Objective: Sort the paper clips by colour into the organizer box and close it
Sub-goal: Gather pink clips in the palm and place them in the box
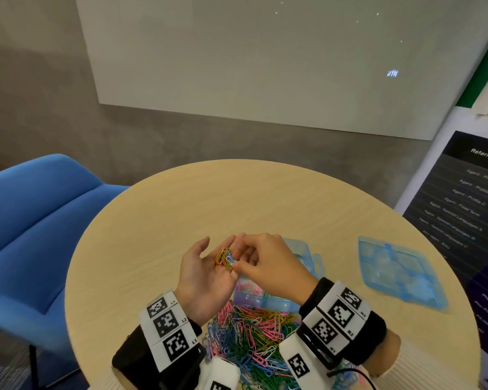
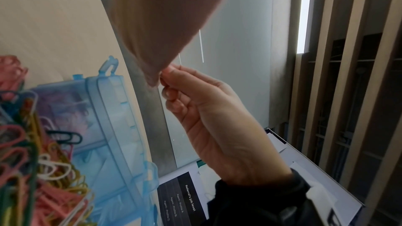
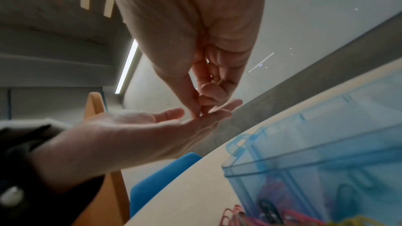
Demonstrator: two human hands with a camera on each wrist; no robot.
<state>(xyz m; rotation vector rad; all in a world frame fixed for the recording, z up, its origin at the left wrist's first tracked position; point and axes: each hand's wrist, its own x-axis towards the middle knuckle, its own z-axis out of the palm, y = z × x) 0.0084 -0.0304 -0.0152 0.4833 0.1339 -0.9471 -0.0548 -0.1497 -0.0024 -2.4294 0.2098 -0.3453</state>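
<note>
My left hand (image 1: 213, 250) is held palm up above the round table (image 1: 158, 235), its fingers straight, and a small bunch of yellow paper clips with a blue one (image 1: 223, 258) lies on them. The thumb and forefinger of my right hand (image 1: 235, 264) pinch a clip in that bunch. From the right wrist, my right fingertips (image 3: 196, 112) meet over the flat left hand (image 3: 141, 126). The translucent blue organizer box (image 1: 268, 301) stands open beneath my right hand, with pink clips (image 1: 247, 288) in one compartment. A mixed pile of coloured clips (image 1: 251, 336) lies at the near edge.
A flat blue lid (image 1: 400, 274) lies apart on the table's right side. A blue chair (image 1: 34, 235) stands to the left. A printed board (image 1: 468, 220) leans at the right. Bare tabletop stretches beyond the hands.
</note>
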